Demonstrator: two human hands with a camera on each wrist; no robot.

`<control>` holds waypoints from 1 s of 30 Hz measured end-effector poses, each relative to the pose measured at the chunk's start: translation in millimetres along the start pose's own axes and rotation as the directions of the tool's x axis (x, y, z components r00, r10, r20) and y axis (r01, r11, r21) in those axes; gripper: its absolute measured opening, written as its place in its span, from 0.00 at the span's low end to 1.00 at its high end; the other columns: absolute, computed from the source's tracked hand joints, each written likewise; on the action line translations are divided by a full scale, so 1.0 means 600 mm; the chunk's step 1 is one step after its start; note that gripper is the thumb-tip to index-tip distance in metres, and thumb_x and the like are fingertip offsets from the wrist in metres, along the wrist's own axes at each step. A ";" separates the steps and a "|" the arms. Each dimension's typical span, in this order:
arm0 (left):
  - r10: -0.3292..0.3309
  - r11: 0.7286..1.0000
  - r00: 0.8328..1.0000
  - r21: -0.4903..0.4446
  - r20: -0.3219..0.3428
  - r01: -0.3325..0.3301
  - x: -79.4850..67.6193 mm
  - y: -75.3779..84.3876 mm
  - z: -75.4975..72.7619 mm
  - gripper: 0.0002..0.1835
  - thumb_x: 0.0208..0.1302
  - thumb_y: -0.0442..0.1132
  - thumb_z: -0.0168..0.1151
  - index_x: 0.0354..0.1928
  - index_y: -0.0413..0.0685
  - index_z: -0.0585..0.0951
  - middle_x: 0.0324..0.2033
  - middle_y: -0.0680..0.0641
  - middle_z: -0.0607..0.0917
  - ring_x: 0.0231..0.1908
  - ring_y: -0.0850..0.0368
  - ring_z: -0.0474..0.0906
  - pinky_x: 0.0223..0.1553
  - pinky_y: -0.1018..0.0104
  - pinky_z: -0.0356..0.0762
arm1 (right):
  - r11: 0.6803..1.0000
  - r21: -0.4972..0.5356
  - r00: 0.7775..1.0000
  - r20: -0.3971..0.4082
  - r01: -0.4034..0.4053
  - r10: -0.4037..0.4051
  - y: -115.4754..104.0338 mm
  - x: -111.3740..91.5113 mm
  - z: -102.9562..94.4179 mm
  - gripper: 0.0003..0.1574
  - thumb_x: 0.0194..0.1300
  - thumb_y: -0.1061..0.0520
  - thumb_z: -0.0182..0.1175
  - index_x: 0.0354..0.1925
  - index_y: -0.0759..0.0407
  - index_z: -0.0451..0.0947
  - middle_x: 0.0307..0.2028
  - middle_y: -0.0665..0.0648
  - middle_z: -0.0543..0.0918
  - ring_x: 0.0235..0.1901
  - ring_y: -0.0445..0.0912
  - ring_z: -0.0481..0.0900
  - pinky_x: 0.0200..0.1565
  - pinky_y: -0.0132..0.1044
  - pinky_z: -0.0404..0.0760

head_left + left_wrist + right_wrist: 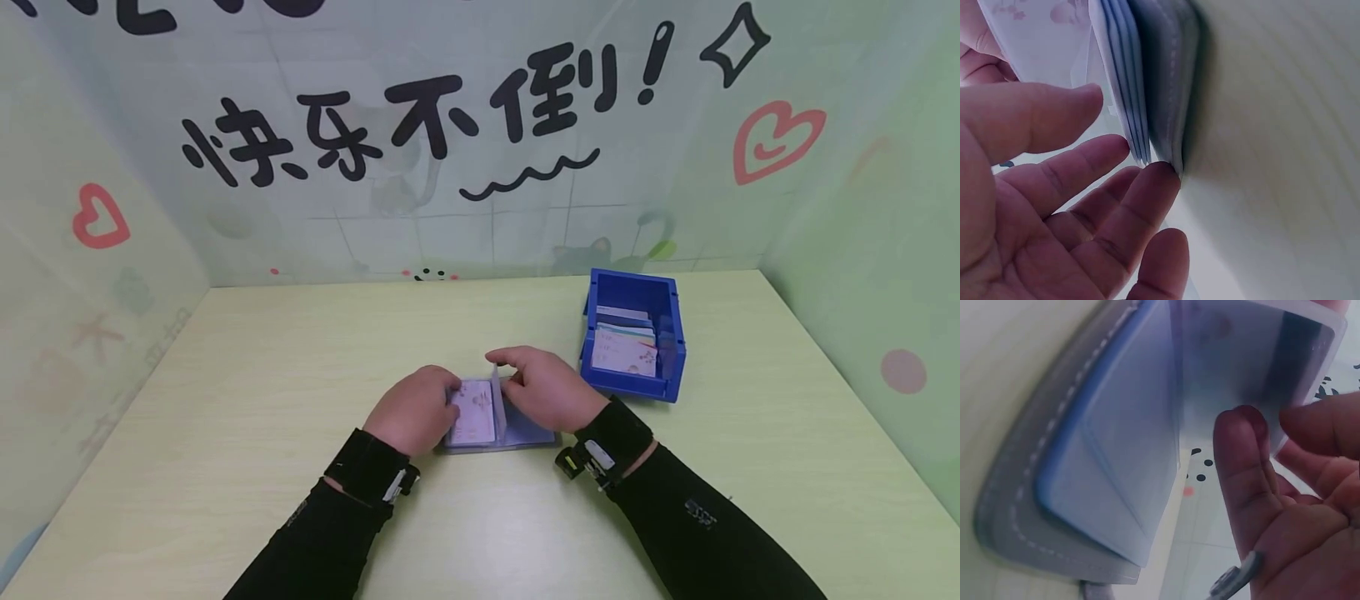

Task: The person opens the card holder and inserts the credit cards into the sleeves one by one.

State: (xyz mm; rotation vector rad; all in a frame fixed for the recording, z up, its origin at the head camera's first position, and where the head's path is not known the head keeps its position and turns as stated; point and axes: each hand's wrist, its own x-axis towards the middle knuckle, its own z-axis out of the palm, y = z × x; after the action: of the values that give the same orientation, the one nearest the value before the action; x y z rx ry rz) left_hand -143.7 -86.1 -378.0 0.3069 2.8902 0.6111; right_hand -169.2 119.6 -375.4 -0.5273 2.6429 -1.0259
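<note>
A small card holder [530,427] lies spread on the table, with grey stitched cover edges and clear sleeve pages. A pale pink printed card [474,412] shows on its left side. My left hand [417,408] is at the holder's left edge; in the left wrist view its fairly straight fingers [1157,194] touch the edges of the stacked pages and cover, thumb above them. My right hand [551,385] pinches one upright sleeve page [1229,369] near its outer edge. On the right side, a bluish sleeve [1116,437] lies against the cover.
Right of the holder stands a blue plastic bin [633,387] with several printed cards [624,350] inside. Behind the light wooden table [300,350] rises a printed backdrop [480,233], with side panels at left and right.
</note>
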 end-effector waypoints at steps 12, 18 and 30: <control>-0.007 1.000 1.000 0.024 0.005 0.007 0.002 0.000 0.001 0.19 0.76 0.41 0.62 0.62 0.40 0.84 0.62 0.43 0.84 0.60 0.48 0.82 0.68 0.48 0.77 | 0.997 0.025 0.988 0.131 0.077 -0.080 0.003 -0.005 0.007 0.41 0.74 0.62 0.62 0.80 0.48 0.64 0.62 0.54 0.83 0.36 0.41 0.80 0.38 0.35 0.75; -0.006 1.000 1.000 0.012 0.007 0.006 0.000 0.001 -0.001 0.19 0.77 0.42 0.62 0.62 0.40 0.84 0.62 0.43 0.85 0.59 0.48 0.82 0.68 0.47 0.77 | 0.994 0.041 0.979 0.174 0.103 -0.108 0.001 -0.009 0.007 0.45 0.74 0.63 0.63 0.82 0.48 0.60 0.45 0.54 0.82 0.24 0.41 0.70 0.30 0.32 0.68; 0.004 1.000 1.000 -0.025 -0.002 -0.004 0.000 -0.001 -0.002 0.16 0.78 0.42 0.58 0.57 0.41 0.86 0.53 0.46 0.87 0.47 0.52 0.83 0.56 0.53 0.83 | 0.994 -0.024 0.975 0.199 0.102 -0.095 0.001 -0.010 0.013 0.43 0.75 0.60 0.63 0.82 0.49 0.61 0.53 0.55 0.87 0.44 0.42 0.82 0.46 0.38 0.80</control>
State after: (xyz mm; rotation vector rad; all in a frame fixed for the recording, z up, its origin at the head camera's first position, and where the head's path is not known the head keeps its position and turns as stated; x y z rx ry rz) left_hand -143.9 -87.0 -377.2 0.3091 2.8819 0.6486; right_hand -161.1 117.8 -380.6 -0.7349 2.4837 -0.9057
